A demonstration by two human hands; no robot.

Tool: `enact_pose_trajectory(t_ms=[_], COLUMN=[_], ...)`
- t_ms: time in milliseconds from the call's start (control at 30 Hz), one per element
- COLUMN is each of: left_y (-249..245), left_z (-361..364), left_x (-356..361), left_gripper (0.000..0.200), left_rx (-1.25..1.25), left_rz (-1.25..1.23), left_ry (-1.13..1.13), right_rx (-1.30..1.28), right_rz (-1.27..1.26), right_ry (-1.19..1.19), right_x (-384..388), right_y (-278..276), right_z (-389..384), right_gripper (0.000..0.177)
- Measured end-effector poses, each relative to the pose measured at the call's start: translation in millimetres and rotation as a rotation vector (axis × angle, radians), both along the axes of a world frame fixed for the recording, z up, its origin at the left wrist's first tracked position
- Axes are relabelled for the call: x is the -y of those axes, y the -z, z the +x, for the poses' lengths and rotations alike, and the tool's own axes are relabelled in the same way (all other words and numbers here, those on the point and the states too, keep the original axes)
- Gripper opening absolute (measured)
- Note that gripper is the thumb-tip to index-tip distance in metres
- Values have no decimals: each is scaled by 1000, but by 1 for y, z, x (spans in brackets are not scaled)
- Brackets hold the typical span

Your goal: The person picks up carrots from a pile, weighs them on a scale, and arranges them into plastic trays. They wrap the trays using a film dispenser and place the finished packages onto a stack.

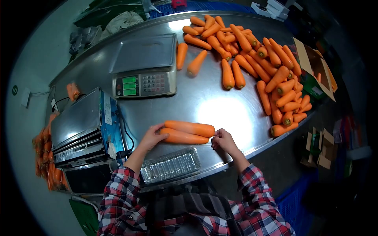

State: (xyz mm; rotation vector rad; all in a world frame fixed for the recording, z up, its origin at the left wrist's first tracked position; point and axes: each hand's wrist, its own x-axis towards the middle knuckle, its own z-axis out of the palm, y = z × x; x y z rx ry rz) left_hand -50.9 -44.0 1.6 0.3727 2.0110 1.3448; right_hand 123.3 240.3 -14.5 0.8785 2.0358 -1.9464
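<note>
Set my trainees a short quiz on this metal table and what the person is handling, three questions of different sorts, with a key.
1. Multiple choice: the left hand holds one end of two carrots. What lies between those carrots and the person's body?
A) a cardboard box
B) a clear plastic tray
C) a red stool
2. True or false: those two carrots stand upright on their ends.
3. Fill in the word: the lit displays on the scale glow ____.

Key: 1, B; 2, false, they lie side by side; 3, green.
</note>
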Motion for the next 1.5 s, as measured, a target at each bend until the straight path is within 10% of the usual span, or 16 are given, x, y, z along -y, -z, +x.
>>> enact_pose_trajectory(t_ms=[267, 567, 767, 967, 1200, 1300, 1500], left_y=[-107, -207, -182, -142, -119, -109, -96], left_z=[-4, -65, -153, -166, -107, -87, -94], left_x=[29, 271, 445, 503, 564, 563, 544], left_gripper=[58, 60, 60, 61, 23, 25, 19], left_rx=[-176, -71, -132, -172, -1260, -1305, -1035], left_rz=[39, 158, 154, 70, -594, -715, -388], left_ry=[-48, -257, -408, -331, -362, -344, -360], right_rx=[-313, -459, -580, -516, -589, -610, -702], right_rz=[20, 167, 783, 789, 1305, 1510, 1149], right_ry=[61, -128, -381, -428, -252, -345, -312], right_x=[21, 240, 419, 456, 419, 438, 459], right_y=[-98, -179, -165, -154, -148, -149, -139], right_z=[-5, -142, -269, -273, -182, -169, -187], right_gripper=[13, 15, 23, 20, 27, 23, 16])
